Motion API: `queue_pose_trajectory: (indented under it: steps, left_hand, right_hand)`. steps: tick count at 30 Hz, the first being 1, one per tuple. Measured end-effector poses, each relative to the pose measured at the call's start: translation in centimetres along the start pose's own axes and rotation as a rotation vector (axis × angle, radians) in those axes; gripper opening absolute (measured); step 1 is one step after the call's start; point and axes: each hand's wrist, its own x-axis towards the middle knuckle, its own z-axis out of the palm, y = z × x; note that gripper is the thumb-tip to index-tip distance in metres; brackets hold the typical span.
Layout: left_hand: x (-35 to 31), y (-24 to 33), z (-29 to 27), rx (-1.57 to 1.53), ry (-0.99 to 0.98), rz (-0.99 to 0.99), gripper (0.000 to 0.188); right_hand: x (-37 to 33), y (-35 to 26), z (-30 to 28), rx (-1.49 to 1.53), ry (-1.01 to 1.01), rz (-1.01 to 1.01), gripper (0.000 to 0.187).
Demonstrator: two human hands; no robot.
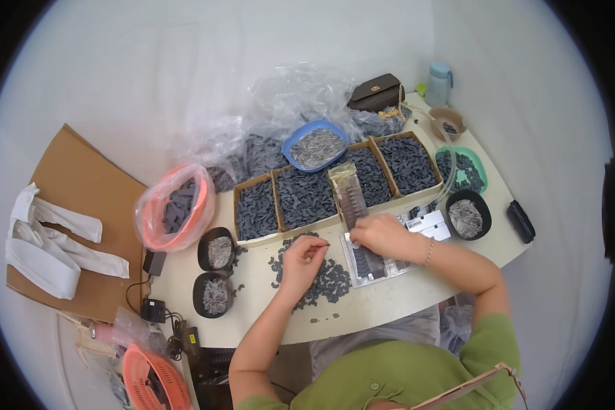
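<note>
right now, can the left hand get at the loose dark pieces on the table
Likely yes: the left hand is right at the loose dark pieces, and nothing seems to cover those beside it.

Small dark pieces (331, 281) lie scattered on the counter (266, 329); a clear ribbed strip (351, 198) reaches over a silvery plate (429, 228).

Left hand (304, 263) pinched; right hand (384, 236) curled, palm down (elbow (493, 285) bent outward).
</note>
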Motion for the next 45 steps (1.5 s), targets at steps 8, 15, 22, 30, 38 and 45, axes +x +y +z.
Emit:
queue_pose_trajectory:
  steps: [8,15,22,30,38,45]
  left_hand:
    - [1.4,1.8,3.7,0.39,-0.105,0.297,0.013]
    - [0.2,1.4,4.6,0.863,-0.305,0.539,0.029]
    - [-0.5,1.3,4.9,0.866,-0.217,0.737,0.035]
    - [-2.5,3.9,-0.1,0.796,-0.114,0.52,0.025]
    - [-7.6,1.4,-15.3,0.992,0.382,0.085,0.021]
    - [-10.8,-1.9,-20.5,1.043,0.252,-0.238,0.013]
  right_hand:
    - [-4.1,-2.0,0.7,-0.234,0.154,-0.218,0.03]
    - [-7.0,3.6,-4.3,-0.027,0.387,0.163,0.022]
    - [-14.7,18.9,-9.9,-0.285,0.178,0.95,0.014]
    - [-14.0,21.2,-7.3,-0.36,0.152,0.932,0.012]
    - [-14.7,21.3,-7.2,-0.275,0.171,0.902,0.02]
    - [-9.9,15.4,-9.6,-0.003,0.591,0.734,0.015]
